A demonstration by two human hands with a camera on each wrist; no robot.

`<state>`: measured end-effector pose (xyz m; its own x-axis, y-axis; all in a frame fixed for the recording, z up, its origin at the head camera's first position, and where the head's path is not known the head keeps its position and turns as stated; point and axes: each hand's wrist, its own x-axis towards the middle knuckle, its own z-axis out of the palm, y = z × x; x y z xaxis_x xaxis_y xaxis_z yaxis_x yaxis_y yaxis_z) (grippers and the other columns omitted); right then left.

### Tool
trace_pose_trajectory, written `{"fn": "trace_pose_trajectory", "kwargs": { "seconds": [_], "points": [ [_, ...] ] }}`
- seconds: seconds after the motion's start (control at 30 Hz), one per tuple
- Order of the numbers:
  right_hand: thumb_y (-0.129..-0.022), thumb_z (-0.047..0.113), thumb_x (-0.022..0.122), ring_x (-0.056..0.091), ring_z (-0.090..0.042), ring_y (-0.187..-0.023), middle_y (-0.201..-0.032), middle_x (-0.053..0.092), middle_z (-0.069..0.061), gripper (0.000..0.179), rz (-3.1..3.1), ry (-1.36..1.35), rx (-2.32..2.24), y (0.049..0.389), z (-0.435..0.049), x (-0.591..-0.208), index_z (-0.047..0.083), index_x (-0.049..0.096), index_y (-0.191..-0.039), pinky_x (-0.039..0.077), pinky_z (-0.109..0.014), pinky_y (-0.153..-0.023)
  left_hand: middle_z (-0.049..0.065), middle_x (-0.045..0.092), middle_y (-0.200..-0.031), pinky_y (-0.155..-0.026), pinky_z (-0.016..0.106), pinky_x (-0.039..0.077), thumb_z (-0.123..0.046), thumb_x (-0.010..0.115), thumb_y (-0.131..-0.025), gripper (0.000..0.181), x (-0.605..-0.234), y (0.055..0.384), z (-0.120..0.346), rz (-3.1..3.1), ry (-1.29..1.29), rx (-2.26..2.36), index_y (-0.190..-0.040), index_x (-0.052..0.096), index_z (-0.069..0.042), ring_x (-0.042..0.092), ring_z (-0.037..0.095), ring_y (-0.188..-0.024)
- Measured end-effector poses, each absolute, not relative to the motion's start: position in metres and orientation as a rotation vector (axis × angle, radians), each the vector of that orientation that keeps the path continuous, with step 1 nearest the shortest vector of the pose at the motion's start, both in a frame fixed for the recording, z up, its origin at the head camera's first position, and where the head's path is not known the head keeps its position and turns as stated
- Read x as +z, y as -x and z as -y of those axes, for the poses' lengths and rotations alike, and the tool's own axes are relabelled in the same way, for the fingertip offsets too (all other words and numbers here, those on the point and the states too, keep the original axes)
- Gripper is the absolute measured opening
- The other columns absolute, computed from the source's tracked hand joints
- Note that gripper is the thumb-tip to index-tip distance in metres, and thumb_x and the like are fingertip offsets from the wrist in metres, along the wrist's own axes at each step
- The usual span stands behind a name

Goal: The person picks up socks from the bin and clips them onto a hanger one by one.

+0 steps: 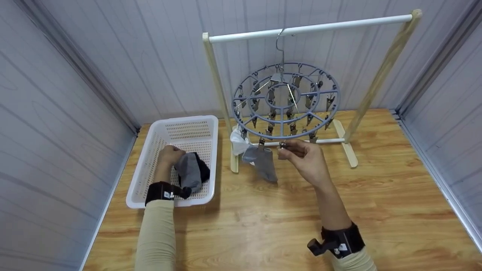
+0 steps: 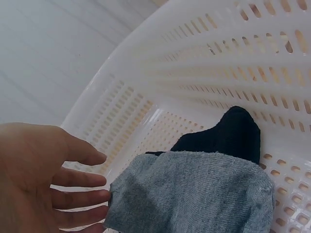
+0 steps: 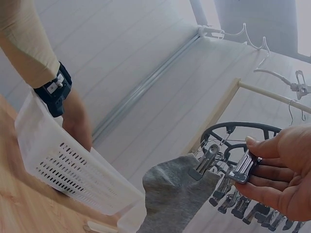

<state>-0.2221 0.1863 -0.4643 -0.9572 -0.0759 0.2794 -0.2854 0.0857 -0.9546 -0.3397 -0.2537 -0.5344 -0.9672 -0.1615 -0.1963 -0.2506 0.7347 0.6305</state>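
left grip kinda relaxed, fingers pretty straight, touching the edge of a grey sock in the white basket; right grip pinching a metal clip, hanging sock just beside it

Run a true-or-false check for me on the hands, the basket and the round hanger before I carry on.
1. The right hand pinches a metal clip. True.
2. The left hand is on the rack's bar. False: the left hand is inside the white basket.
3. A gray sock hangs clipped to the round hanger. True.
4. The basket is empty. False: gray cloth and black cloth lie in it.
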Motion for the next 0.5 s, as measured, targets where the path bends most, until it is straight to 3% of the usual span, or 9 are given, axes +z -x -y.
{"fn": "trace_pose_trajectory", "kwargs": {
  "seconds": [0.1, 0.23, 0.3, 0.5],
  "points": [
    [-0.096, 0.012, 0.081, 0.077, -0.025, -0.087, -0.106, 0.076, -0.021, 0.031, 2.195, -0.373, 1.99, 0.2224, -0.1867, -0.4651, -0.006, 0.073, -0.12, 0.063, -0.038, -0.084, 0.027, 0.07, -0.113, -0.083, 0.043, 0.056, -0.023, 0.058, -0.097, 0.042, -0.5345, 0.34, 0.2545, -2.822, 0.367, 1.0, -0.118, 0.069, 0.011, 0.065, 0.036, -0.097],
    [-0.097, 0.013, 0.08, 0.077, -0.026, -0.087, -0.109, 0.075, -0.025, 0.031, 2.189, -0.384, 1.994, 0.2225, -0.1871, -0.4658, -0.005, 0.074, -0.121, 0.063, -0.039, -0.084, 0.013, 0.066, -0.087, -0.063, 0.033, 0.049, -0.02, 0.06, -0.093, 0.029, -0.5366, 0.3409, 0.2548, -2.852, 0.388, 0.947, -0.1, 0.072, 0.005, 0.06, 0.026, -0.077],
    [-0.097, 0.014, 0.08, 0.077, -0.026, -0.087, -0.11, 0.074, -0.028, 0.031, 2.189, -0.387, 1.995, 0.2227, -0.1874, -0.4662, -0.005, 0.074, -0.121, 0.063, -0.039, -0.084, 0.011, 0.066, -0.085, -0.062, 0.032, 0.048, -0.019, 0.061, -0.091, 0.028, -0.537, 0.3408, 0.2544, -2.851, 0.393, 0.949, -0.099, 0.072, 0.005, 0.06, 0.026, -0.076],
    [-0.097, 0.012, 0.08, 0.077, -0.026, -0.087, -0.11, 0.073, -0.03, 0.031, 2.175, -0.388, 2.01, 0.224, -0.1884, -0.4668, -0.007, 0.073, -0.121, 0.063, -0.038, -0.085, 0.018, 0.072, -0.098, -0.069, 0.035, 0.054, -0.018, 0.061, -0.091, 0.035, -0.535, 0.3408, 0.2517, -2.844, 0.407, 0.967, -0.111, 0.075, 0.006, 0.066, 0.029, -0.085]
  ]
}}
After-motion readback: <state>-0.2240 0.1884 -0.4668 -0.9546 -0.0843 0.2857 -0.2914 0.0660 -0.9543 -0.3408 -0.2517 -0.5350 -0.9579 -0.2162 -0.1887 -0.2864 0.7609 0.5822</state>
